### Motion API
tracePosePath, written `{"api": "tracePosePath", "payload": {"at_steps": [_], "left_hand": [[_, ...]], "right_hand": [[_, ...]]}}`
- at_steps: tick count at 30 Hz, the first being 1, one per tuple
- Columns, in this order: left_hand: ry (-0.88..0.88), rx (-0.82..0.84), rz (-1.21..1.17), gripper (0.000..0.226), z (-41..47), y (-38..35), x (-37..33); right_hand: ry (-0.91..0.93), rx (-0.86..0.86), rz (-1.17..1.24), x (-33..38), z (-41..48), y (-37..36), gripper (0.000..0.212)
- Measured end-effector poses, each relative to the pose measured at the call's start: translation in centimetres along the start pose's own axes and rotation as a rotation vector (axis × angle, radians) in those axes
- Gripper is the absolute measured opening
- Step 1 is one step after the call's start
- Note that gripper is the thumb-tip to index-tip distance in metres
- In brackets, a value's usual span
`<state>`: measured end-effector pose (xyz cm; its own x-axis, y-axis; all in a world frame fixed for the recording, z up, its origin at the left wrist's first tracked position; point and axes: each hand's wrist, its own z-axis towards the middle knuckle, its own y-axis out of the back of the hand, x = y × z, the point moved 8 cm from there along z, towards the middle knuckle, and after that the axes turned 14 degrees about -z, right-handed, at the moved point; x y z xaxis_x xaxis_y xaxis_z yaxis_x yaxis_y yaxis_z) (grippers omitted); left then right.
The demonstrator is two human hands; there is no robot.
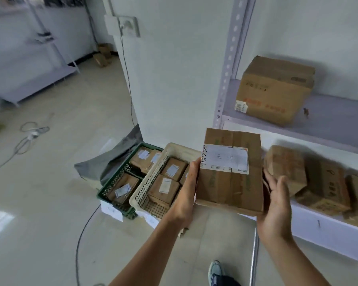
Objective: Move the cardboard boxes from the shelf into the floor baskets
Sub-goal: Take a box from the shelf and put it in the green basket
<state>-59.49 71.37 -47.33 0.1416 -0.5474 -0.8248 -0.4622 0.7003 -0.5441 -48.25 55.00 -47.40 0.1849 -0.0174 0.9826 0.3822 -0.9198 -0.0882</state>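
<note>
Floor (50,203): pale glossy tile, loose cable (29,137) looped at left, another running past the baskets toward the feet.
Wall side: white pillar (174,69) behind the baskets, grey sheet (112,157) bunched at its foot.
Baskets: green basket (114,180) and cream basket (145,190) touching side by side on the floor, both holding small labelled boxes.
Shelf: large box (275,91) near left end of upper shelf (335,118); several boxes along lower shelf (310,215), the leftmost box (285,168) tilted.
Held box (229,182): in the air, label up, off the shelf, between lower shelf's left end and cream basket's right rim; not yet in a basket.
Left hand (186,190): fingers straight, flat against box's left side.
Right hand (275,205): fingers straight and spread, palm at box's near right corner; contact along that side unclear.
Risk 1: squeeze-only hold, no visible fingers underneath; likely slip if pressure eases.
Risk 2: cream basket looking well filled; may end up perched on the rim and tipping out.
Risk 3: cable near feet; possible trip while stepping over.
Risk 4: tilted box likely to topple if knocked.
</note>
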Motion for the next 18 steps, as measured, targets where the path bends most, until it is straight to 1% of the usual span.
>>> {"api": "tracePosePath", "payload": {"at_steps": [3,6,7,9,10,11,14,15,18], "left_hand": [[0.000,-0.108,-0.009,0.063,-1.7,4.8,-1.9],[-0.026,-0.202,0.012,0.069,-2.3,10.1,-3.1],[-0.024,-0.230,0.012,0.069,-2.3,11.9,-3.4],[-0.005,-0.294,0.009,0.067,-2.1,15.6,-3.9],[0.002,-0.332,0.009,0.066,-1.8,17.5,-4.2],[0.010,-0.370,0.005,0.065,-1.5,19.6,-4.5],[0.066,-0.499,-0.021,0.067,-0.2,26.0,-4.9],[0.086,-0.525,-0.009,0.065,0.3,28.0,-5.3],[0.160,-0.592,-0.001,0.057,1.5,33.4,-5.9]], "right_hand": [[-0.049,0.065,-0.008,-1.9,-0.4,-5.0,0.073],[-0.093,0.137,-0.029,-4.0,-0.4,-10.1,0.071],[-0.106,0.163,-0.040,-4.7,-0.3,-11.9,0.075],[-0.131,0.193,-0.073,-6.4,0.4,-15.4,0.093],[-0.147,0.200,-0.089,-7.4,0.9,-17.1,0.098],[-0.160,0.217,-0.093,-8.4,1.4,-18.9,0.094],[-0.191,0.267,-0.099,-12.0,3.0,-24.4,0.064],[-0.214,0.280,-0.110,-13.2,3.5,-26.2,0.061],[-0.307,0.265,-0.144,-16.6,4.6,-30.5,0.070]]}}
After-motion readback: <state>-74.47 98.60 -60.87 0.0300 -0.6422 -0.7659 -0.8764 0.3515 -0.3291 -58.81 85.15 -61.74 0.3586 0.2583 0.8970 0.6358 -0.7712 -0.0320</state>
